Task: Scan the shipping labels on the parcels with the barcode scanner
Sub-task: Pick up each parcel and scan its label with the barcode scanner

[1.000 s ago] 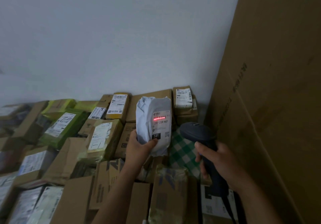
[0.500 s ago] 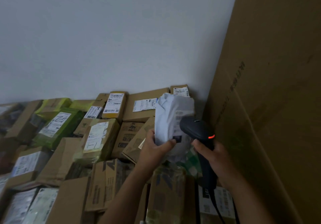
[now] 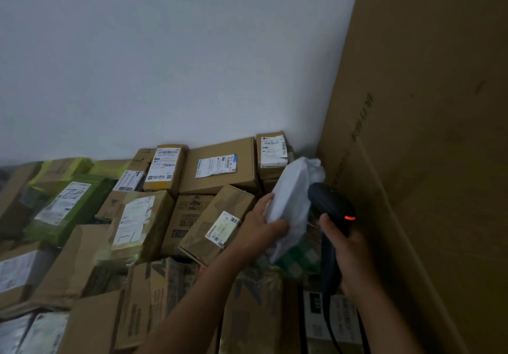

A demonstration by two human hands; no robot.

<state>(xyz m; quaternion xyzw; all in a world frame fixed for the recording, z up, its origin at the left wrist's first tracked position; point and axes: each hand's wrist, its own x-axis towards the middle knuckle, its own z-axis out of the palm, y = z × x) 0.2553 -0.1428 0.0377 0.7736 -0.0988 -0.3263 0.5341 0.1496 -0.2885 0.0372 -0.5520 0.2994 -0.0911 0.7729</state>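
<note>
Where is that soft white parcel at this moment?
The white parcel is right of centre in the head view, held by the left hand, close beside the black scanner in the right hand, near the corner by the tall cardboard sheet.

Crinkled, thin white plastic on the mailer bag [image 3: 288, 197], faintly shiny. Matt black plastic on the barcode scanner [image 3: 331, 205]. Plain brown cardboard all over the boxes [image 3: 242, 150], dull and rough, with white paper labels [image 3: 215, 165]. Glossy film, wrinkled, round the green parcel [image 3: 68, 208]. Smooth matt paint on the wall [image 3: 165, 65].
</note>
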